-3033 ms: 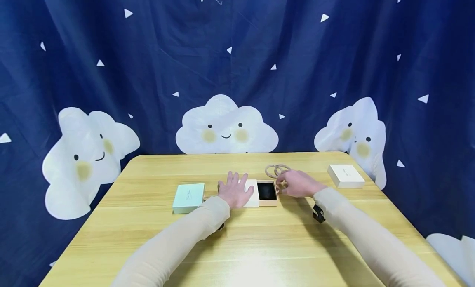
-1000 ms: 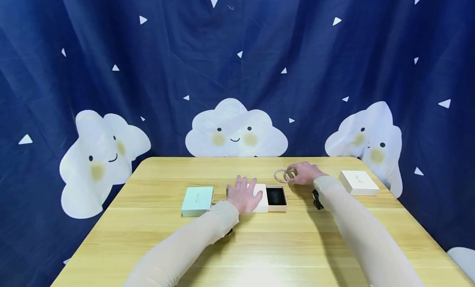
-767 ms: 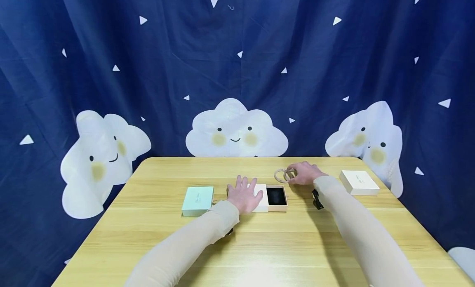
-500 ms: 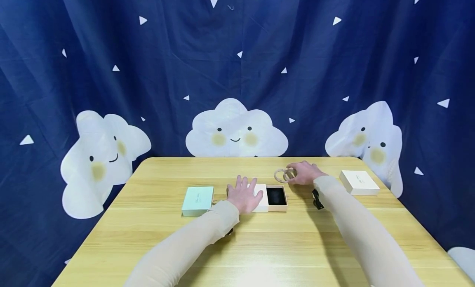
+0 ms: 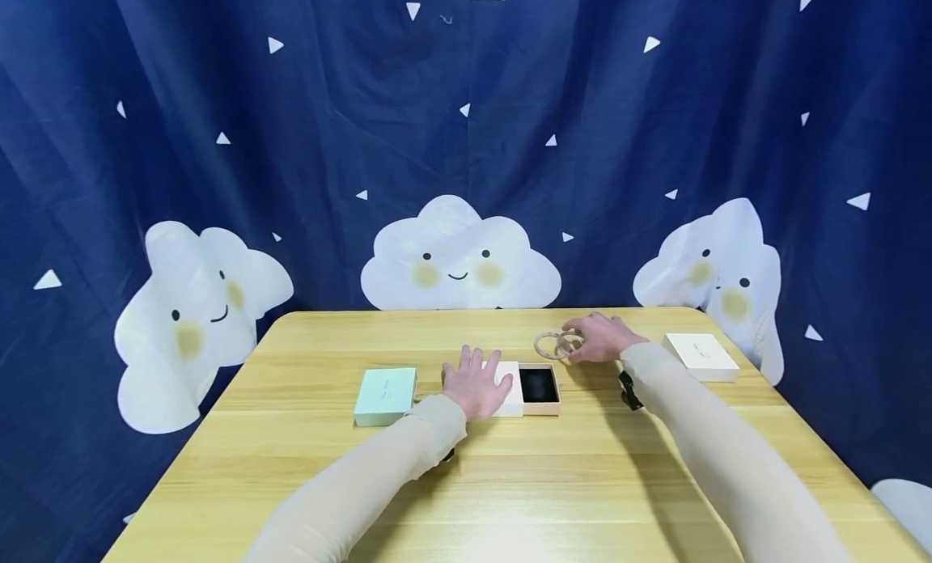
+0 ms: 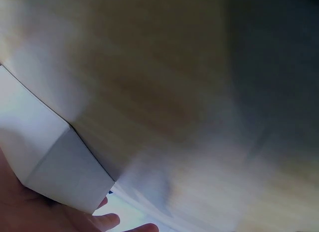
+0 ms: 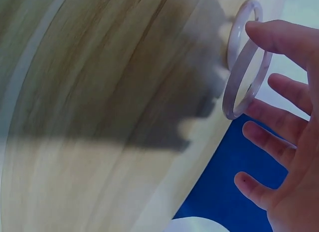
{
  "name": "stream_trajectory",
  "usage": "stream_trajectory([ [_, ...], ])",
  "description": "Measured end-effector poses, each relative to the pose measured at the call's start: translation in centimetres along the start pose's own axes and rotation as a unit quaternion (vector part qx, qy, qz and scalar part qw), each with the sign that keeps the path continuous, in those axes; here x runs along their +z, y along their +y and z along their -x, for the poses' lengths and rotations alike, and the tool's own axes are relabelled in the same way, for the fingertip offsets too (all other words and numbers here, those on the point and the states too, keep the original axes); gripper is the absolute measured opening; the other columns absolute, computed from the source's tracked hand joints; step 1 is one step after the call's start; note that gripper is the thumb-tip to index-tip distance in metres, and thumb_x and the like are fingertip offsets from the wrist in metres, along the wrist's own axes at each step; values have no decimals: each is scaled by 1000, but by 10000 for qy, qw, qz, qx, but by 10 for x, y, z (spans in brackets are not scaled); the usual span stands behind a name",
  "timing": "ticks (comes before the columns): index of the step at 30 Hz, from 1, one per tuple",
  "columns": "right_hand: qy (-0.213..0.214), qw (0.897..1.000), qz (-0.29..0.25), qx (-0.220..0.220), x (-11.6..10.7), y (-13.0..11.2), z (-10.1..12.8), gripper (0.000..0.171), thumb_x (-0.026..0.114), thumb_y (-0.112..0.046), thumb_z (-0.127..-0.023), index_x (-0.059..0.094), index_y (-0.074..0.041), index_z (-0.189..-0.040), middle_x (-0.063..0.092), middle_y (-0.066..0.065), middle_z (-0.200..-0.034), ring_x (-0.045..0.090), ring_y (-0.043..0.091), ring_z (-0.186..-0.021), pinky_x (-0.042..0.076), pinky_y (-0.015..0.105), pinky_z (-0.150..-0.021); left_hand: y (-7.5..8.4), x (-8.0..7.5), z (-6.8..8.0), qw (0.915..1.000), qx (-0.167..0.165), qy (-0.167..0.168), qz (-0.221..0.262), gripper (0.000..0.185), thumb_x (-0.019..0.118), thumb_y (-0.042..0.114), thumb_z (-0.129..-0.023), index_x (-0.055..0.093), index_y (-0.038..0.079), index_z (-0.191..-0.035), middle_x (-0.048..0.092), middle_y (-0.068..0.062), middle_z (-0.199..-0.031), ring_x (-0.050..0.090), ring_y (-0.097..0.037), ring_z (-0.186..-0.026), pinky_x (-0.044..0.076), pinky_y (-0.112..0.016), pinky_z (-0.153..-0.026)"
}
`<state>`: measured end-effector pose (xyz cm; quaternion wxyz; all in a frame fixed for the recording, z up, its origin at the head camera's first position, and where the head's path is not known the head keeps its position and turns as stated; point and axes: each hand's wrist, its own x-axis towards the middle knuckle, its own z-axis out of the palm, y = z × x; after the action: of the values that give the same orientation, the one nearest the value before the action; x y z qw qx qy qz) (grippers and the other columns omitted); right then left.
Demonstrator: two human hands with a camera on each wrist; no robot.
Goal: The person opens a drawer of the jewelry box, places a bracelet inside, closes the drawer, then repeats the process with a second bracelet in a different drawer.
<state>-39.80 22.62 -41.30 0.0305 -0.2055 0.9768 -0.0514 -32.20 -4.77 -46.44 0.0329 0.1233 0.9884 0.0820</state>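
My left hand lies with fingers spread on the white sleeve of a slide-out gift box. From the sleeve's right end juts a pink tray with a black lining. In the left wrist view the white box shows beneath the palm. Farther back, my right hand pinches a pale, translucent bangle between thumb and a finger, tilted up. A second bangle is right beside it, overlapping it in the view. The other right fingers are extended.
A mint-green box stands left of the left hand, with a small brownish thing partly hidden between them. A closed white box stands at the table's right side. Beyond the wooden table hangs a blue curtain.
Since three seconds ago my right hand has moved from the tray's right end back to the bangles. It has hardly moved in the last second. The left hand stays on the sleeve.
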Motion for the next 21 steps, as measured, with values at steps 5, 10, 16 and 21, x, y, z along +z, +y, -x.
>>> stream_trajectory([
  [5,60,9999,61,-129,-5,-3,4,65,81,-42,-80,63,-15,-136,71,9,-121,57,30,-115,41,65,-97,0,-1,1,10000,20,60,21,69,19,61,-102,26,26,-161,27,-15,-165,14,-39,-155,22,-73,-113],
  [10,171,9990,216,-341,-10,-7,7,61,81,-45,-80,66,-18,-132,72,3,-113,58,27,-109,46,55,-86,0,-1,1,10000,14,63,22,69,19,61,-102,26,26,-161,26,-14,-165,14,-39,-155,23,-72,-113],
  [16,211,9980,283,-531,-19,-20,18,56,81,-42,-80,68,-18,-129,71,-2,-105,58,26,-108,48,53,-85,-1,2,-2,10000,-10,-18,-46,70,18,62,-102,23,27,-162,23,-13,-167,11,-38,-155,21,-72,-114],
  [21,258,9967,296,-714,-23,-29,24,54,82,-40,-79,70,-19,-127,73,0,-116,57,27,-112,48,54,-89,-1,-1,1,10000,41,43,46,70,18,62,-102,26,26,-161,25,-15,-166,14,-40,-155,23,-72,-113],
])
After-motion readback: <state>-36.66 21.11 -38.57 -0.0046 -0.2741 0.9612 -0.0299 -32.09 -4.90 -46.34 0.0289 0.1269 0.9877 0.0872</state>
